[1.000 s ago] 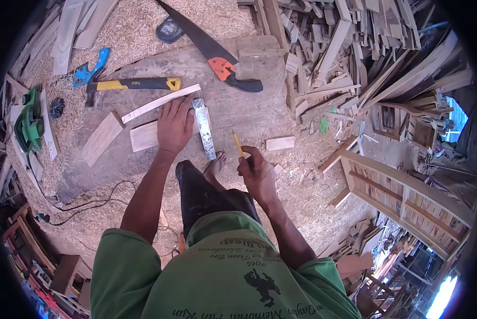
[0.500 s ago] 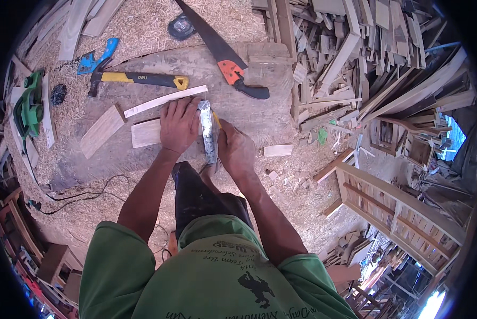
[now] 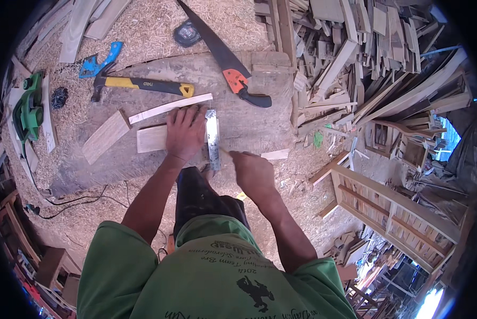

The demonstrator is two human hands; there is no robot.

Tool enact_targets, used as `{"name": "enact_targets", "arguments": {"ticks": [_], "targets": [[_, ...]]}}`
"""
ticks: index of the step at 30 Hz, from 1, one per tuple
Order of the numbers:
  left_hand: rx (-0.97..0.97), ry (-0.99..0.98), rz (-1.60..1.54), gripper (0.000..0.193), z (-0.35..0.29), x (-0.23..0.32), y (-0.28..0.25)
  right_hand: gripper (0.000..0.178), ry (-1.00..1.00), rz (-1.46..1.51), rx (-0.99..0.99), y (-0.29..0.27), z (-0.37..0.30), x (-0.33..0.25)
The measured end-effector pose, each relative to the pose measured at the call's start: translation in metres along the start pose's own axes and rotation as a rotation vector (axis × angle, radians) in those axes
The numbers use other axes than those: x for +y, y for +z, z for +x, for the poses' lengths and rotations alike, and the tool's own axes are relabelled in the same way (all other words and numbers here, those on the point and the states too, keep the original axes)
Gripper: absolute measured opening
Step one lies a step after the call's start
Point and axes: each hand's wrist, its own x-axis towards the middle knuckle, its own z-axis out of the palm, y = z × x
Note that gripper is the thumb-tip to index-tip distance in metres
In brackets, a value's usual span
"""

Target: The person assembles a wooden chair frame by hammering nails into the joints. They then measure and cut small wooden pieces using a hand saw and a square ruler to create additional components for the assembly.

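1. Left hand (image 3: 186, 132) flat, fingers extended, on board (image 3: 151, 139); board's on slab (image 3: 257, 125).
2. Square (image 3: 213, 141) already across board; no marked line visible.
3. Right hand (image 3: 253, 171) curled round pencil (image 3: 225, 152), near square.

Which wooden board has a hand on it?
The pale rectangular wooden board under the bare left hand; the slanted tan wooden board farther left lies untouched.

The green shirt (image 3: 212, 282), back from the left fingers (image 3: 185, 114), has dark words and a number. The hammer (image 3: 156, 85), a bit past those fingers, has small letters. Marks on the round black thing (image 3: 187, 35), farther out, are too blurry to read.
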Motion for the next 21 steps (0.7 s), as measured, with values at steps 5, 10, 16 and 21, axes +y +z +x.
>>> {"name": "enact_targets", "arguments": {"ticks": [5, 10, 16, 21], "targets": [[-0.123, 0.007, 0.011, 0.054, -0.002, -0.01, -0.005, 0.018, 0.192, 1.026, 0.412, -0.117, -0.008, -0.068], [0.089, -0.192, -0.134, 0.038, 0.012, -0.082, -0.035, 0.039, -0.38, 1.248, 0.725, -0.234, -0.061, -0.101], [0.24, -0.63, 0.337, 0.049, 0.006, -0.254, -0.115, 0.018, -0.493, 1.679, 0.279, -0.306, -0.03, -0.159], [-0.101, -0.319, 0.212, 0.076, -0.038, -0.226, -0.143, 0.02, -0.581, 1.549, 0.382, -0.307, -0.008, -0.178]]}}
